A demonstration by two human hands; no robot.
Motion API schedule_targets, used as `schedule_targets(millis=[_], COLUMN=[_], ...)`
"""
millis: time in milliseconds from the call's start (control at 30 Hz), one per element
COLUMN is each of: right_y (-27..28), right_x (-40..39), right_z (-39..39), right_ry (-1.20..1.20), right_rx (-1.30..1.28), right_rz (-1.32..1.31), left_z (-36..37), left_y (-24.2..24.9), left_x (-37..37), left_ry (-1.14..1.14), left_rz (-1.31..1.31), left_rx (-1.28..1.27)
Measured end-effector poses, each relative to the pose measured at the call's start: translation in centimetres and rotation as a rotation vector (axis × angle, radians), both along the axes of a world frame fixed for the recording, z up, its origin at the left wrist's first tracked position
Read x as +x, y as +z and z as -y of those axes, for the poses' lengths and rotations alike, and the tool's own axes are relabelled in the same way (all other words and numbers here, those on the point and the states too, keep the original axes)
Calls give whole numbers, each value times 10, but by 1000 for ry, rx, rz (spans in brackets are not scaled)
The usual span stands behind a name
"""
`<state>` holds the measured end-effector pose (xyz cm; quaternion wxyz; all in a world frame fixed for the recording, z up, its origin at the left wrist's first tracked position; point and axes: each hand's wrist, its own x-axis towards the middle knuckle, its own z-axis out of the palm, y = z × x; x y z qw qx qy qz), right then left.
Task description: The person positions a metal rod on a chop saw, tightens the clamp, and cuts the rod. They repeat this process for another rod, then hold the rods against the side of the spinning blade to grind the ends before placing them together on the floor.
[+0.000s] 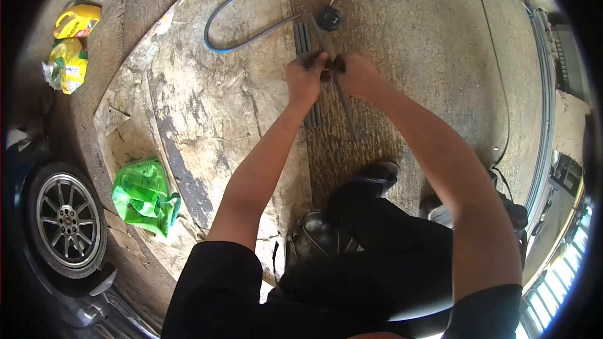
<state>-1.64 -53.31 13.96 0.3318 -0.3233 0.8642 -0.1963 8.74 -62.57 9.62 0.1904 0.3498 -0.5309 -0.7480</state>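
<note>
In the head view both hands meet at the upper middle, just above the floor. My left hand [306, 76] has its fingers closed at the middle of a thin dark strip [346, 110]. Close beside it, my right hand [353, 75] is closed too, its fingertips near the same strip; what they pinch is too small to make out. Several dark grey bars [303, 39] lie side by side beneath and beyond my left hand. A round black tape measure or similar object [330, 19] rests just beyond the hands. A bent blue-grey tube [215, 46] lies to the left.
A stained sheet [207, 107] covers the floor at left, with a green plastic bag [146, 194] on its edge. Farther left are a yellow jug [78, 22], a yellow bag [70, 66] and a car wheel [68, 221]. Long pipes [545, 107] run along the right.
</note>
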Motion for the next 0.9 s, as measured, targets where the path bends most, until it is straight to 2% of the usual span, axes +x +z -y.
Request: schedule_targets(millis=[67,100,167,200,233,300,367,500,900], right_y=[-34,-50,-71,-79,-88,-94,-100,-114,-125], right_x=[1,2,5,9,12,15,19,18,18], right_z=[12,16,24,25,28,34,38,46,45], right_ry=[-28,-114,-193,-236,-279,-296,-310,-326,-300], right_rx=[79,103,133,162,191,214,228,124,-51], right_rz=[7,-18,-40,7,55,54,61,14,-72], left_z=[19,27,42,43,41,31,34,36,36], left_y=[-41,-66,-106,-120,-134,-126,-128,-131,-132], left_x=[5,10,24,31,32,26,28,27,27], left_ry=[-13,-17,-106,-162,-162,-85,-108,-122,-152], left_rz=[137,144,231,208,220,297,277,219,276], left_rx=[-584,-572,-1151,-1213,-1204,-1190,-1180,-1188,-1172])
